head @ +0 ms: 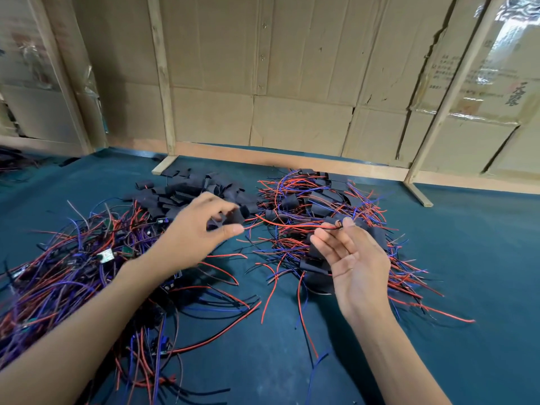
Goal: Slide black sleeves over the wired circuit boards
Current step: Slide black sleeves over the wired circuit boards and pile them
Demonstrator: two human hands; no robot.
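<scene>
Black sleeve: just above frame centre, pinched in the curled fingers of the left hand. At its 3 o'clock, the right hand, palm up, pinches a red wire end, remaining fingers relaxed.

head view | worn on head | faces forward and down | close over table | cardboard wall behind

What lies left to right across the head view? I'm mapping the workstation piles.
Pile of unsleeved wired boards → left hand holding a black sleeve → right hand pinching a red wire.
</scene>
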